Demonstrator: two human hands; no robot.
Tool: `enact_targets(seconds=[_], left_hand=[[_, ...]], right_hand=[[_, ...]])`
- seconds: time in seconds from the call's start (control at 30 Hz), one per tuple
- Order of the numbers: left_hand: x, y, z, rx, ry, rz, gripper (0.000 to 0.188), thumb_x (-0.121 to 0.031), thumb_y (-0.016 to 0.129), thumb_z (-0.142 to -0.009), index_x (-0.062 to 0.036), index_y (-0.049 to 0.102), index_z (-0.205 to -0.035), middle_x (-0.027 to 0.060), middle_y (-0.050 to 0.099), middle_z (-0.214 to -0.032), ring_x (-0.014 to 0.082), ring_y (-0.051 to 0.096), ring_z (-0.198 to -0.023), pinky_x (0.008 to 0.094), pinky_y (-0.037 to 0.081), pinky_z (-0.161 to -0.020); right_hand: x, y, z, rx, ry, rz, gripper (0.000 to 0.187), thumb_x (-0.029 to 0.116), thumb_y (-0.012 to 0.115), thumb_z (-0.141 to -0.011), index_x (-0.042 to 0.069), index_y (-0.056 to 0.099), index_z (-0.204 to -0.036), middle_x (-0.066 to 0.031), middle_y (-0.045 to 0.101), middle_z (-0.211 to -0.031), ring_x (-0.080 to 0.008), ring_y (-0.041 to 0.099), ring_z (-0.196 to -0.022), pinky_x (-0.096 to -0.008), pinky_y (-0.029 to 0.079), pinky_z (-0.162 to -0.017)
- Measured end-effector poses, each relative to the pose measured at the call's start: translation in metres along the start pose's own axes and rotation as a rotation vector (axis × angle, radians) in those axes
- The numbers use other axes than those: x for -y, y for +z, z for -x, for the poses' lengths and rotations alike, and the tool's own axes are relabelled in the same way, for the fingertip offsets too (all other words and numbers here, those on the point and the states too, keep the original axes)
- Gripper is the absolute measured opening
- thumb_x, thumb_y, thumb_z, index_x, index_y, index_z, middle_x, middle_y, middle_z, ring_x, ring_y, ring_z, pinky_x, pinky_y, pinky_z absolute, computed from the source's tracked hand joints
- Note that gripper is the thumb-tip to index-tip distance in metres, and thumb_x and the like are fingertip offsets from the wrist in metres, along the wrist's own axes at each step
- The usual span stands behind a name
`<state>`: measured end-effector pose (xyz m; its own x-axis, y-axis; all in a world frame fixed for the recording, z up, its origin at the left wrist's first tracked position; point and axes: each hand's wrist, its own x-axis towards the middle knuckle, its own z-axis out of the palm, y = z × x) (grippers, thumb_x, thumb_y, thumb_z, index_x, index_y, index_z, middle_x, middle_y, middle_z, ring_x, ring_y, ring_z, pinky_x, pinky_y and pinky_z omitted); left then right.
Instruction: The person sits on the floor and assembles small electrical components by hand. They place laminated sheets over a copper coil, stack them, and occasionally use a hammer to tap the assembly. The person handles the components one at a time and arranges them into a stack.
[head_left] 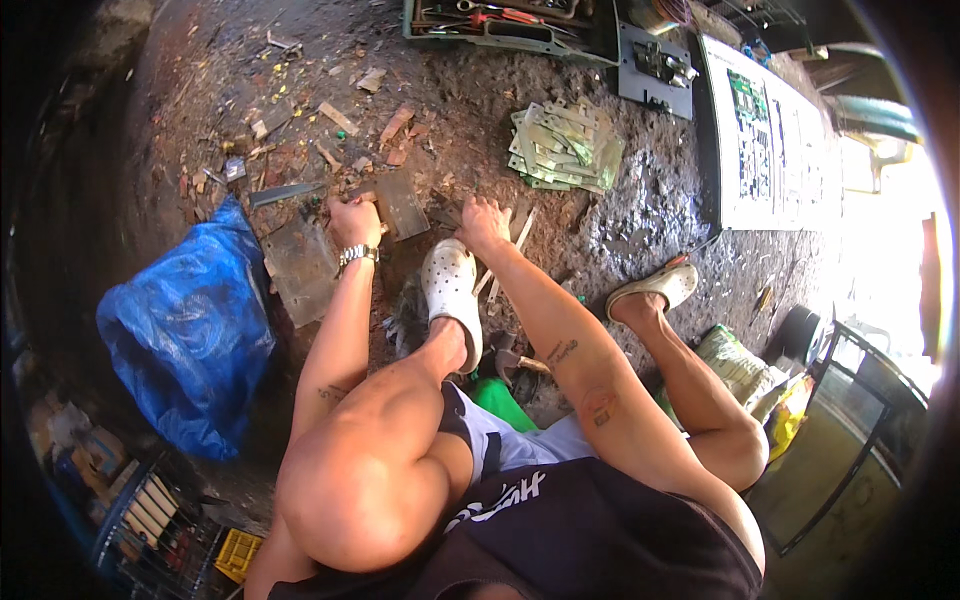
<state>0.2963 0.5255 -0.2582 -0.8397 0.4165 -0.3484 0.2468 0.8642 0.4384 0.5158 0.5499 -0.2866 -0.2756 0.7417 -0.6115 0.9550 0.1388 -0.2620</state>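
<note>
My left hand (355,221), with a metal watch at the wrist, is closed low over the ground. Whatever is inside its fingers is hidden. A flat brown plate (402,206) lies against its right side, and a larger greyish plate (303,268) sits to its left. Just beyond is a narrow grey blade-shaped strip (284,194). Beside the toe of my white clog (450,285), my right hand (484,222) rests with its fingers stretched out and somewhat apart. Thin pale strips (524,232) lie to its right. I see nothing held in that hand.
A pile of flat metal plates (565,147) lies ahead on the right. Beyond it stands an open toolbox (545,42). Blue tarpaulin (195,330) is bunched at the left. A hammer (507,358) lies behind my clog. Wood scraps (397,123) litter the ground, and a white printed board (765,140) is at the right.
</note>
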Motion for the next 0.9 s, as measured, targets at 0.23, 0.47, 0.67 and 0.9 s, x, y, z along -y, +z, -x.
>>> enact_targets(seconds=[0.23, 0.47, 0.67, 0.9], left_hand=[[-0.002, -0.009, 0.005, 0.102, -0.026, 0.041, 0.064, -0.028, 0.066, -0.091, -0.0057, 0.054, -0.150, 0.0324, 0.073, -0.116, 0.0501, 0.070, -0.110, 0.0566, 0.055, -0.094], [0.004, 0.001, -0.006, 0.048, 0.001, -0.023, 0.066, -0.025, 0.066, -0.091, -0.0096, 0.051, -0.154, 0.0295, 0.074, -0.116, 0.0485, 0.071, -0.109, 0.0561, 0.055, -0.093], [0.004, 0.002, -0.004, 0.069, 0.019, 0.009, 0.063, -0.017, 0.065, -0.091, -0.0067, 0.052, -0.151, 0.0288, 0.075, -0.112, 0.0447, 0.075, -0.100, 0.0551, 0.062, -0.082], [-0.006, -0.014, 0.006, 0.122, 0.015, 0.140, 0.055, -0.015, 0.063, -0.092, -0.0088, 0.055, -0.146, 0.0291, 0.075, -0.107, 0.0424, 0.077, -0.084, 0.0494, 0.068, -0.069]], right_hand=[[-0.047, -0.018, -0.012, -0.022, 0.012, -0.312, 0.053, 0.032, 0.080, -0.090, 0.009, 0.065, -0.135, -0.0222, 0.072, -0.128, -0.0387, 0.068, -0.122, -0.0550, 0.046, -0.110], [-0.077, -0.059, -0.004, -0.447, 0.094, -1.231, 0.037, 0.013, 0.068, -0.101, 0.000, 0.056, -0.133, -0.0153, 0.074, -0.108, -0.0265, 0.074, -0.086, -0.0394, 0.059, -0.078], [-0.073, 0.021, 0.066, -0.471, 0.814, -0.900, 0.086, 0.052, 0.078, -0.087, -0.004, 0.043, -0.142, -0.0370, 0.067, -0.124, -0.0512, 0.067, -0.117, -0.0538, 0.053, -0.100], [-0.025, 0.093, 0.066, -0.448, 0.955, -0.540, 0.086, 0.047, 0.093, -0.076, -0.002, 0.050, -0.131, -0.0268, 0.066, -0.127, -0.0419, 0.064, -0.125, -0.0553, 0.052, -0.105]])
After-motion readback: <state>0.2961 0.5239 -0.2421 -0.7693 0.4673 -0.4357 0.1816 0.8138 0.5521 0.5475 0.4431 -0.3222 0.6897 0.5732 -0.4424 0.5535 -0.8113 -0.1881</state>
